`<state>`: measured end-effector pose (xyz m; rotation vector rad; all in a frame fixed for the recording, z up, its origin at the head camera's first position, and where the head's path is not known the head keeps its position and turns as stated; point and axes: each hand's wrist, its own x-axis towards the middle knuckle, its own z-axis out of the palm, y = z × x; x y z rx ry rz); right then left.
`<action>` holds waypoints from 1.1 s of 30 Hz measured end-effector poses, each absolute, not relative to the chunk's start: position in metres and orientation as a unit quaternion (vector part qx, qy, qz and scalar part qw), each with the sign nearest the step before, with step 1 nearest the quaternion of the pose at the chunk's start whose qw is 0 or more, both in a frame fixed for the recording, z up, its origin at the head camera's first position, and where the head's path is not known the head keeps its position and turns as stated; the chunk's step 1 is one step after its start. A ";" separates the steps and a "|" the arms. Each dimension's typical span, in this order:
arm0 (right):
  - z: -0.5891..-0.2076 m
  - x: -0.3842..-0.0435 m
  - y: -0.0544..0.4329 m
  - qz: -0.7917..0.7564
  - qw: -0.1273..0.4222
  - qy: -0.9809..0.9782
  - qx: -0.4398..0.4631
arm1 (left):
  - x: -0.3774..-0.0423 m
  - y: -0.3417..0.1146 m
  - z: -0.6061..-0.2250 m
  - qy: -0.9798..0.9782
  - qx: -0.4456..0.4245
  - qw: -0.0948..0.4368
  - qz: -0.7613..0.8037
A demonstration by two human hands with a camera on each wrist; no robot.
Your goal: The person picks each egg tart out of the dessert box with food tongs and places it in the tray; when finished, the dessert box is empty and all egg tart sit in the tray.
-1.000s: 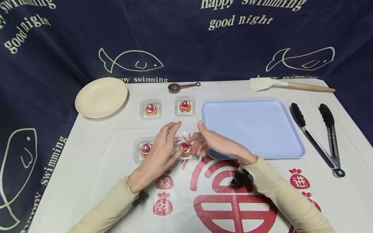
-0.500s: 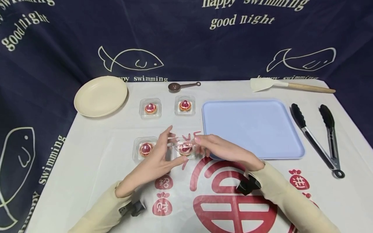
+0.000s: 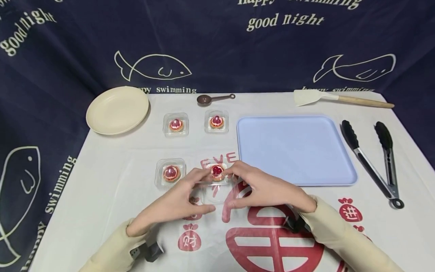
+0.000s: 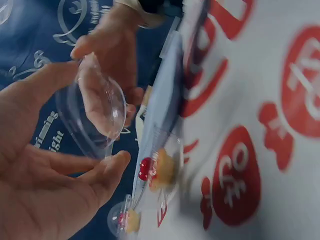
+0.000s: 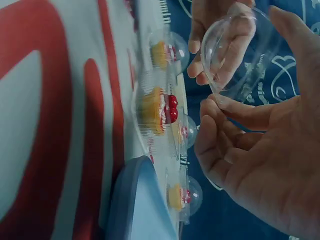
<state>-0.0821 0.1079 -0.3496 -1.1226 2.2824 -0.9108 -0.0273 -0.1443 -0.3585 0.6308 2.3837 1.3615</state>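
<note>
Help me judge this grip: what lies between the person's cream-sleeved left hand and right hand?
A clear, domed plastic lid, held by both the left hand and right hand, as both wrist views show. A red-topped tart sits lower.

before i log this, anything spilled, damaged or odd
Nothing looks spilled or damaged. One difference: the front-right tart is uncovered; left hand and right hand hold a clear lid. The other three tarts have domed covers.

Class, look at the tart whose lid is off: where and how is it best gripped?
The tart is probably best gripped by opposite sides of its crust, coming from above: it sits upright with red berries on top, and the container walls it round, while the lid, held apart, leaves its top uncovered.
</note>
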 end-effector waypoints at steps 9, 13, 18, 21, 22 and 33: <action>-0.359 -0.061 0.105 -0.223 0.127 0.859 -0.443 | -0.009 -0.132 -0.371 0.899 0.250 0.105 0.344; -0.363 -0.058 0.103 -0.193 0.110 0.861 -0.457 | -0.004 -0.130 -0.376 0.906 0.256 0.095 0.324; -0.366 -0.056 0.102 -0.193 0.115 0.864 -0.450 | -0.002 -0.129 -0.380 0.912 0.266 0.083 0.301; -0.368 -0.055 0.102 -0.189 0.118 0.865 -0.449 | 0.000 -0.129 -0.382 0.915 0.265 0.084 0.292; -0.368 -0.055 0.101 -0.187 0.119 0.865 -0.450 | 0.000 -0.129 -0.382 0.916 0.265 0.085 0.290; -0.363 -0.053 0.104 -0.162 0.094 0.872 -0.453 | 0.004 -0.129 -0.381 0.922 0.269 0.081 0.268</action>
